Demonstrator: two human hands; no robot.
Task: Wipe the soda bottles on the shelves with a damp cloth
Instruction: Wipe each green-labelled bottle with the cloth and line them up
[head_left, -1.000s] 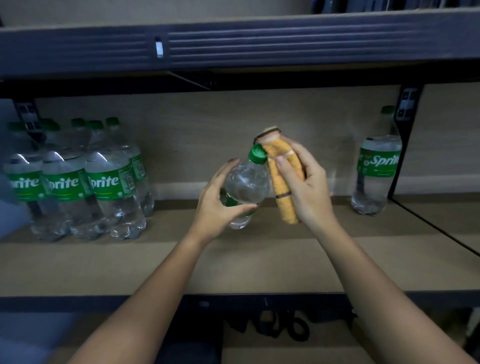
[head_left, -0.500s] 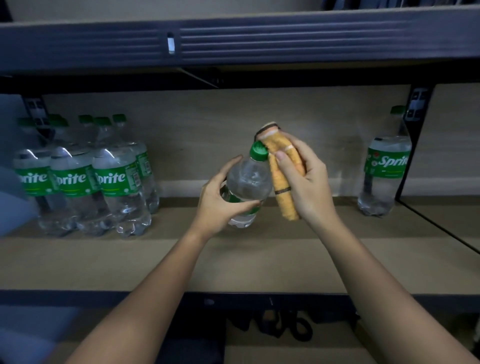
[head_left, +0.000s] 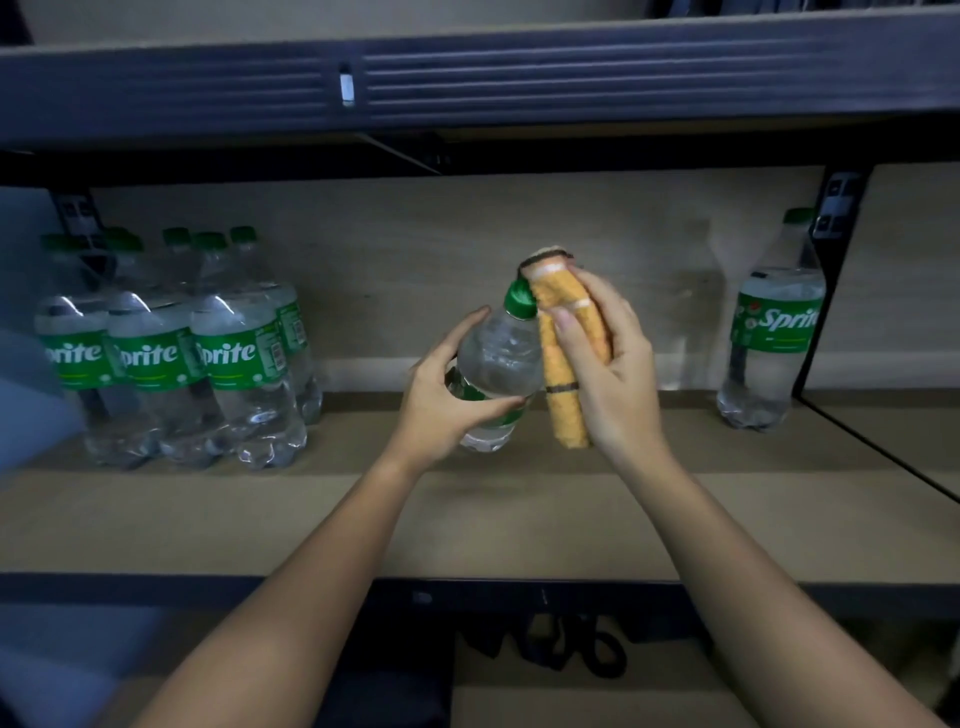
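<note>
My left hand (head_left: 447, 397) grips a clear Sprite bottle (head_left: 498, 364) with a green cap, tilted toward me above the wooden shelf (head_left: 467, 519). My right hand (head_left: 613, 374) holds a folded orange cloth (head_left: 563, 364) against the bottle's right side, its top beside the cap. Several more Sprite bottles (head_left: 208, 353) stand grouped at the shelf's left. A single Sprite bottle (head_left: 771, 332) stands at the far right, by the dark upright.
A dark metal shelf beam (head_left: 467, 83) runs overhead. The shelf's dark front edge (head_left: 208, 587) crosses below my forearms. A black upright bracket (head_left: 836, 260) stands at the right. Dark cables (head_left: 566, 644) lie on the level below.
The view has shifted slightly, so the shelf bottles sit a little further right in frame. Both hands, the held bottle and the cloth stay almost in place.
</note>
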